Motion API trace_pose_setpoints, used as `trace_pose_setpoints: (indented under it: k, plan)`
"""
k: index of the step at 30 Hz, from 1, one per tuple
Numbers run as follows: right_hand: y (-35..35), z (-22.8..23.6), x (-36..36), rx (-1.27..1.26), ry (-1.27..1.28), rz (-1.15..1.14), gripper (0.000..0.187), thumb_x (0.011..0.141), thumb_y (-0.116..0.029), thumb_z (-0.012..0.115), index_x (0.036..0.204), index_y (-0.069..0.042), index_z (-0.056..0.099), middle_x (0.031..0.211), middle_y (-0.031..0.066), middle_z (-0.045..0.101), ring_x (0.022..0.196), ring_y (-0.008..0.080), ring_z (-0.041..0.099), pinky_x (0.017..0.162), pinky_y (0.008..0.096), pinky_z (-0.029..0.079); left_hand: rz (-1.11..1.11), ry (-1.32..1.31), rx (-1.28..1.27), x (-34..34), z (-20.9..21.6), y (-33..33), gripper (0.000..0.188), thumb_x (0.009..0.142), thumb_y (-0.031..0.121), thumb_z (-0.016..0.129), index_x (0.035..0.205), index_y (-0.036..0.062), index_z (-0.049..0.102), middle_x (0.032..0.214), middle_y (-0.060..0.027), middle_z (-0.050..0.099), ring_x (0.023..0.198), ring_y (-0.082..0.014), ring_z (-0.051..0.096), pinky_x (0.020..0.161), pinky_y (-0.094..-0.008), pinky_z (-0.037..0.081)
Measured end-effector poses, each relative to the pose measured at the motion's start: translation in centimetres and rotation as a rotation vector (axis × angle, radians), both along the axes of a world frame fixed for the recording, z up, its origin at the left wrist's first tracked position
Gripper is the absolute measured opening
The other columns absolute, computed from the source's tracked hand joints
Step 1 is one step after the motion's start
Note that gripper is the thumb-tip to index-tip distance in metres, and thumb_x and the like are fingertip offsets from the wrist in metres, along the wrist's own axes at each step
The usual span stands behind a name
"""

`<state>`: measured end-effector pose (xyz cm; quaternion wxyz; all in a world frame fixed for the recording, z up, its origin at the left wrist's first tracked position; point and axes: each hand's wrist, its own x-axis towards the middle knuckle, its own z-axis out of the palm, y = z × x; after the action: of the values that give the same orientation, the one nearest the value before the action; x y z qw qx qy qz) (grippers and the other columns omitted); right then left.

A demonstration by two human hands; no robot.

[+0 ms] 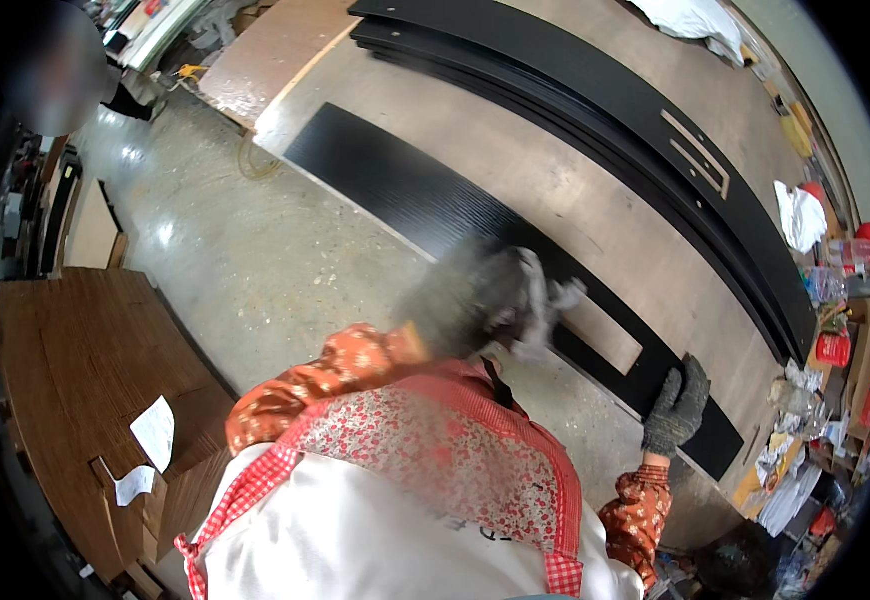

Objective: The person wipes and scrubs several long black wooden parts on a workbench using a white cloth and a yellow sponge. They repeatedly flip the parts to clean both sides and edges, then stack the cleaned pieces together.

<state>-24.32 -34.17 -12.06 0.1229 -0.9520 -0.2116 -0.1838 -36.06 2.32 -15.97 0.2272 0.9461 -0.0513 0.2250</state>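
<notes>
A long black board with a faint wood grain lies along the near edge of the worktable, a rectangular cut-out toward its right half. My left hand, in a dark grey knit glove and smeared by motion, is closed on a crumpled whitish-grey rag over the middle of the board. Its fingers are hard to make out. My right hand, gloved the same way, lies flat on the board near its right end, fingers stretched out.
Several black boards are stacked along the worktable's far side. Bottles, papers and red containers crowd the right edge. Flattened brown cardboard is piled at lower left. Another person stands at the upper left.
</notes>
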Motion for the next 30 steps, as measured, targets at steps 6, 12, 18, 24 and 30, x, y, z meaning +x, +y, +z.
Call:
trace_pose_setpoints:
  k: [6, 12, 18, 24, 30]
  plan:
    - [-0.5, -0.4, -0.3, 0.031, 0.032, 0.006, 0.031, 0.095, -0.019, 0.058, 0.122, -0.005, 0.064, 0.122, 0.0134, 0.066, 0.116, 0.0315, 0.06, 0.111, 0.0442, 0.038, 0.111, -0.043, 0.176, -2.7, 1.6, 9.9, 0.052, 0.073, 0.03, 0.072, 0.12, 0.0092, 0.061, 0.13, -0.0157, 0.057, 0.126, -0.0358, 0.05, 0.111, -0.0571, 0.031]
    - [-0.2, -0.2, -0.3, 0.004, 0.025, -0.021, 0.03, 0.095, -0.017, 0.057, 0.121, -0.004, 0.064, 0.121, 0.0144, 0.066, 0.116, 0.0321, 0.06, 0.111, 0.0438, 0.037, 0.672, -0.165, -0.297, -6.0, 1.0, 25.8, 0.042, 0.087, 0.025, 0.07, 0.121, 0.0011, 0.061, 0.114, -0.0155, 0.063, 0.108, -0.0294, 0.06, 0.097, -0.037, 0.046]
    - [0.3, 0.1, -0.4, 0.057, 0.104, -0.07, 0.03, 0.096, -0.017, 0.055, 0.121, -0.003, 0.064, 0.121, 0.0157, 0.066, 0.116, 0.0334, 0.059, 0.11, 0.0443, 0.037, 0.421, -0.16, -0.203, -1.2, 3.7, 22.1, 0.031, 0.09, 0.028, 0.066, 0.111, 0.005, 0.061, 0.1, -0.0106, 0.063, 0.094, -0.0252, 0.06, 0.087, -0.0376, 0.048]
    - [0.6, 0.0, -0.8, 0.036, 0.105, -0.059, 0.031, 0.096, -0.016, 0.053, 0.122, -0.002, 0.062, 0.121, 0.0172, 0.065, 0.117, 0.0342, 0.058, 0.109, 0.0437, 0.038, -0.027, 0.127, 0.248, 2.1, 4.1, 10.8, 0.054, 0.085, 0.039, 0.063, 0.134, 0.0185, 0.055, 0.137, -0.0107, 0.054, 0.131, -0.0349, 0.046, 0.112, -0.0579, 0.028]
    - [0.4, 0.2, -1.0, -0.068, 0.098, -0.133, 0.03, 0.095, -0.015, 0.056, 0.12, -0.001, 0.063, 0.123, 0.0182, 0.063, 0.119, 0.0361, 0.056, 0.108, 0.0435, 0.039, 0.255, -0.117, 0.165, 0.4, -0.8, 24.8, 0.057, 0.088, 0.031, 0.058, 0.137, 0.0036, 0.049, 0.139, -0.0179, 0.05, 0.131, -0.0357, 0.044, 0.115, -0.0466, 0.029]
